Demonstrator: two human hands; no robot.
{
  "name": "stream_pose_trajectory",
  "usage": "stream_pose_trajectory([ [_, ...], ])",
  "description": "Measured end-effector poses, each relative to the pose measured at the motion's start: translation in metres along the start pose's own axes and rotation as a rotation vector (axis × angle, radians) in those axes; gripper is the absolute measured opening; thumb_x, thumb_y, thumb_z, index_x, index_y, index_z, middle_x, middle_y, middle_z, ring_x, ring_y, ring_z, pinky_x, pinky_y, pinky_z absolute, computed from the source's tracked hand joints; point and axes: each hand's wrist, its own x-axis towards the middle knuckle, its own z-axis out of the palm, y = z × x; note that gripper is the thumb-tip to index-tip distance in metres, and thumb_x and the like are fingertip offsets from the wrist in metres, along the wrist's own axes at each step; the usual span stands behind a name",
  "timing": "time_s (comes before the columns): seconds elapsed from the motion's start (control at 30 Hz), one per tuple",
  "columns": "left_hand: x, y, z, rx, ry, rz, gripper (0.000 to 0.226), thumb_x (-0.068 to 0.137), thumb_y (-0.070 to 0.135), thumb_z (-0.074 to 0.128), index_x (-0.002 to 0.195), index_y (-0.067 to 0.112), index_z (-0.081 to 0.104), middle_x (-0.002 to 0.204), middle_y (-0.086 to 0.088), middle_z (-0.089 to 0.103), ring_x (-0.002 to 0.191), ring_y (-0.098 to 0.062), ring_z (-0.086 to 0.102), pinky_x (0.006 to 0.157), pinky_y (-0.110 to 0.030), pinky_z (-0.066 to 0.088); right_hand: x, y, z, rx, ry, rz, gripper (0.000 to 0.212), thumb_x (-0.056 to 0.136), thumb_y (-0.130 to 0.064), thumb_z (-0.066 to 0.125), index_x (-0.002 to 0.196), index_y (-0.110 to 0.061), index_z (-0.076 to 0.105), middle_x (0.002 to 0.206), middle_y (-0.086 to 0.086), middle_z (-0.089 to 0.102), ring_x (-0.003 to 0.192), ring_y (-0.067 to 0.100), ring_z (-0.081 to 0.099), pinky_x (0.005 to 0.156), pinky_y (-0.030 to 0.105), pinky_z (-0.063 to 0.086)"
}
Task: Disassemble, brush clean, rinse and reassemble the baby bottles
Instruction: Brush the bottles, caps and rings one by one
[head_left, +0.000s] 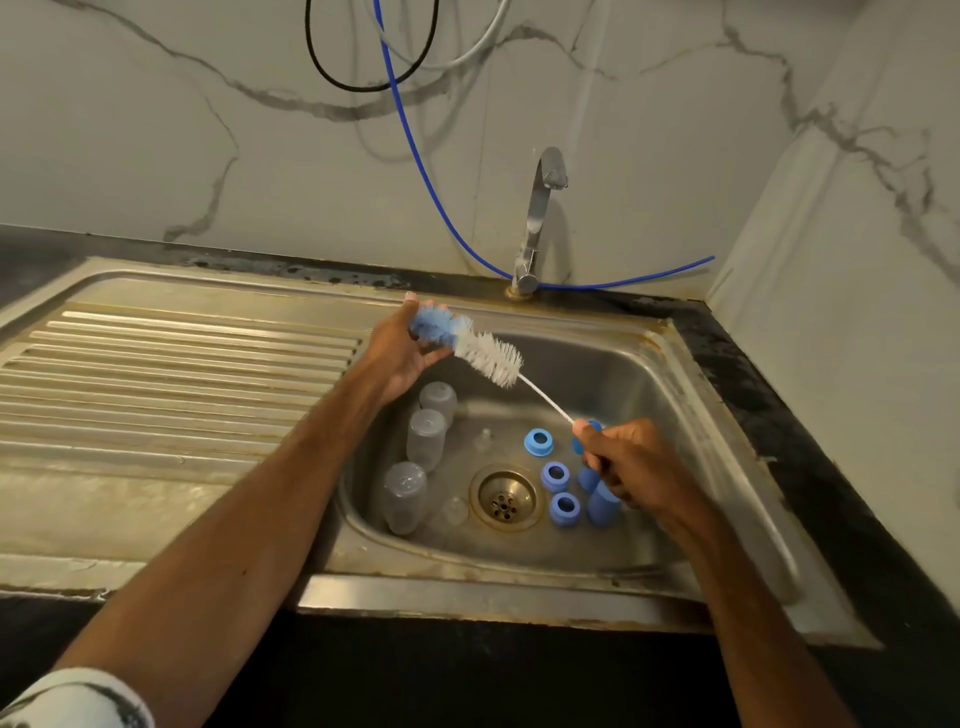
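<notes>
Bottle brush (488, 356) held over the sink (613, 374), with the bottles lying in pieces below.

The right hand (623, 462) gripped the brush's blue handle. The left hand (400, 348) curled round its blue bristle tip, with white bristles behind that on a twisted wire. In the basin, three clear bottles (426, 439) stood upside down on the left. Two clear teats (455, 509) lay near the drain (506, 500). Three blue rings (555, 475) and two blue caps (602, 504) were on the right.

Blue-and-white brush (467, 347); blue rings (538, 442); frosted clear bottles (426, 439); grey-veined white marble wall (156, 130).
</notes>
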Motion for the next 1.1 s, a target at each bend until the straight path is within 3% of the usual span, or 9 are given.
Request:
stream_pose_trajectory([
  [0.1,0.000,0.005,0.002,-0.150,0.003,-0.071,0.043,0.108,0.039,0.045,0.132,0.005,0.055,0.129,-0.020,0.066,0.114,-0.034,0.069,0.082,-0.041,0.062,-0.003,-0.002,0.002,0.047,-0.112,0.095,0.050,0.097,-0.045,0.062,0.063,-0.008,0.062,0.049,0.003,0.041,0.043,0.011,0.031,0.041,0.021,0.026],
  [0.23,0.001,0.003,-0.002,-0.117,0.190,-0.001,0.031,0.108,0.032,0.047,0.123,0.007,0.056,0.129,-0.019,0.061,0.115,-0.034,0.066,0.081,-0.040,0.062,0.002,0.017,-0.001,-0.300,0.207,-0.149,0.018,0.080,-0.035,0.083,0.083,-0.021,0.072,0.065,-0.004,0.068,0.058,0.010,0.062,0.062,0.030,0.053],
  [0.4,0.002,0.004,-0.008,-0.220,0.142,-0.038,0.040,0.110,0.034,0.041,0.136,0.005,0.050,0.136,-0.023,0.058,0.119,-0.035,0.064,0.084,-0.041,0.061,-0.002,0.010,-0.002,-0.388,0.366,-0.307,0.014,0.089,-0.031,0.074,0.078,-0.021,0.076,0.065,-0.005,0.069,0.065,0.012,0.066,0.067,0.038,0.056],
  [0.53,0.002,0.006,-0.006,-0.312,0.089,-0.067,0.048,0.111,0.037,0.035,0.141,0.003,0.050,0.135,-0.026,0.059,0.120,-0.035,0.064,0.078,-0.043,0.062,-0.003,0.008,0.002,-0.199,0.268,-0.327,0.025,0.095,-0.024,0.067,0.072,-0.015,0.075,0.063,0.005,0.070,0.059,0.022,0.067,0.061,0.038,0.055],
  [0.63,0.004,0.009,-0.007,-0.349,0.082,-0.050,0.047,0.111,0.037,0.035,0.140,0.005,0.053,0.138,-0.022,0.062,0.121,-0.030,0.066,0.083,-0.046,0.062,-0.007,0.000,0.005,-0.038,0.099,-0.120,0.036,0.100,-0.025,0.060,0.068,-0.013,0.068,0.048,0.003,0.051,0.042,0.014,0.044,0.043,0.026,0.037],
  [0.73,0.002,0.011,-0.007,-0.358,0.066,-0.028,0.048,0.110,0.035,0.040,0.149,0.007,0.046,0.142,-0.015,0.060,0.114,-0.027,0.071,0.089,-0.048,0.060,-0.014,-0.007,0.001,0.178,-0.250,0.142,0.042,0.105,-0.039,0.048,0.074,-0.014,0.061,0.053,-0.001,0.030,0.048,0.010,0.022,0.044,0.023,0.015],
  [0.8,0.000,0.010,-0.004,-0.327,0.057,0.001,0.047,0.110,0.035,0.040,0.148,0.007,0.045,0.140,-0.012,0.061,0.114,-0.027,0.070,0.094,-0.048,0.059,-0.016,-0.007,-0.001,0.211,-0.333,0.178,0.043,0.106,-0.040,0.046,0.081,-0.010,0.064,0.056,0.000,0.028,0.048,0.009,0.021,0.044,0.023,0.013],
  [1.0,-0.004,0.010,-0.001,-0.118,0.190,0.086,0.028,0.109,0.031,0.046,0.112,0.009,0.064,0.094,-0.006,0.071,0.086,-0.019,0.069,0.093,-0.043,0.058,-0.006,0.007,0.008,-0.033,0.131,-0.096,0.021,0.078,-0.023,0.087,0.083,-0.008,0.074,0.064,0.003,0.071,0.053,0.014,0.065,0.053,0.025,0.052],
  [1.1,-0.002,0.007,-0.001,-0.040,0.230,0.109,0.028,0.108,0.033,0.048,0.114,0.010,0.064,0.104,-0.006,0.072,0.096,-0.021,0.072,0.085,-0.038,0.062,-0.006,0.009,0.004,-0.058,0.220,-0.170,0.017,0.085,-0.021,0.081,0.075,-0.009,0.074,0.063,0.009,0.072,0.060,0.037,0.068,0.060,0.042,0.057],
])
